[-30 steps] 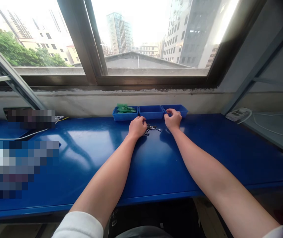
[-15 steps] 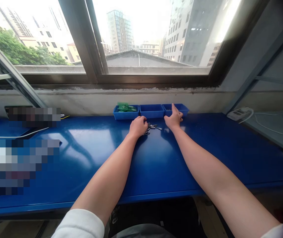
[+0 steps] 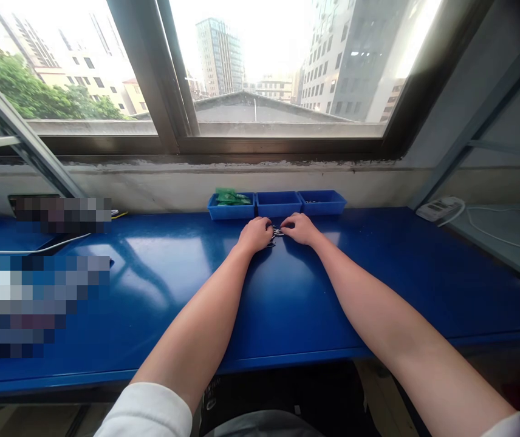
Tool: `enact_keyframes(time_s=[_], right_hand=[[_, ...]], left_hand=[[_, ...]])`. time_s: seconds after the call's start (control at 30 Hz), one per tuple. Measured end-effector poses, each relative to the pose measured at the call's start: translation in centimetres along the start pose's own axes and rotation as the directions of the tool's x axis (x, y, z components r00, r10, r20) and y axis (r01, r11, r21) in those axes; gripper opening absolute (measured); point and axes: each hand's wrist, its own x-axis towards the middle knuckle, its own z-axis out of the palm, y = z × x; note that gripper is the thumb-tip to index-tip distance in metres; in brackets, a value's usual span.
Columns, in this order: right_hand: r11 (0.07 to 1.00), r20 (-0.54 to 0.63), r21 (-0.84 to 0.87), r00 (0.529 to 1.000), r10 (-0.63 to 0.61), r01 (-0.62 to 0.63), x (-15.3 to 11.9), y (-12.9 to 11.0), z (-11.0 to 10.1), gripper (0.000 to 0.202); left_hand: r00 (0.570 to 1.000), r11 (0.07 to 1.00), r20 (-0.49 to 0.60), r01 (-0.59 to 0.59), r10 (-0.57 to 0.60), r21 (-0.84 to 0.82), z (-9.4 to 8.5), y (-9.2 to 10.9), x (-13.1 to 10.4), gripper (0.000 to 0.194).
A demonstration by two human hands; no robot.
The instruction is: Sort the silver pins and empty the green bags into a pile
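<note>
While the left hand (image 3: 256, 235) stays where it was half a second ago, the right hand (image 3: 302, 230) has left the right-hand bin (image 3: 322, 210) and come down to the pile of small metal pieces (image 3: 278, 232). In the earlier frames it was over that bin, first with its fingertips drawn together, then with the index finger stretched out above the rim. Now it lies to the left of that place, low over the blue table (image 3: 173, 315), with its fingers bent and pointing inward at the pile. Its thumb and forefinger are close together at the edge of the metal pieces; whether they have hold of one, I cannot tell.

The left hand rests at the other side of the same pile, its fingers curled and its thumb side towards the pieces. They are too small and too much hidden by the fingers to tell if any is gripped. The pile itself lies on the table between the two hands, just in front of the middle bin (image 3: 279, 210). Its right end, in plain view half a second ago, is now partly covered by the right hand.

With that hand gone from above it, the right-hand bin shows a few small shiny bits (image 3: 311, 202) inside. The left-hand bin (image 3: 231, 212) holds green packets (image 3: 229, 197), as before.
</note>
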Motion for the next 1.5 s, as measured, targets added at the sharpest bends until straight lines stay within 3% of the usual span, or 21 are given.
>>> enact_keyframes(time_s=[0.3, 0.57, 0.77, 0.9, 1.0, 1.13, 1.33, 1.5], right_hand=[[0.999, 0.057, 0.012, 0.998, -0.039, 0.038, 0.0, 0.0, -0.1, 0.010], [0.980, -0.036, 0.196, 0.999, -0.017, 0.024, 0.0, -0.4, 0.0, 0.023], [0.981, -0.072, 0.189, 0.997, -0.033, 0.046, 0.2, -0.8, 0.0, 0.034], [0.969, -0.081, 0.242, 0.996, -0.034, 0.052, 0.1, -1.0, 0.0, 0.035], [0.904, -0.065, 0.428, 0.998, 0.016, 0.014, 0.0, -1.1, 0.0, 0.032], [0.744, -0.053, 0.668, 0.996, 0.071, -0.018, -0.1, -1.1, -0.1, 0.028], [0.672, -0.029, 0.739, 0.994, 0.101, -0.046, -0.3, -1.0, -0.6, 0.025], [0.669, -0.037, 0.741, 0.992, 0.117, -0.051, -0.2, -0.9, -0.6, 0.024]], left_hand=[[0.999, 0.999, 0.032, -0.040, 0.039, 0.011, 0.2, -0.2, 0.0, 0.029], [0.995, 0.996, -0.063, -0.083, 0.080, -0.045, -0.1, 0.3, -0.1, 0.031], [0.978, 0.975, -0.084, -0.200, 0.192, -0.095, -0.6, 0.9, -0.3, 0.026], [0.979, 0.977, -0.081, -0.196, 0.189, -0.087, -0.7, 1.0, -0.3, 0.027], [0.985, 0.988, -0.092, -0.150, 0.146, -0.042, -0.8, 1.1, -0.3, 0.027], [0.987, 0.994, -0.126, -0.105, 0.104, -0.001, -0.8, 1.0, -0.3, 0.025], [0.986, 0.996, -0.146, -0.086, 0.086, 0.004, -0.9, 1.0, -0.3, 0.025], [0.986, 0.997, -0.145, -0.080, 0.078, -0.007, -0.9, 1.0, -0.4, 0.025]])
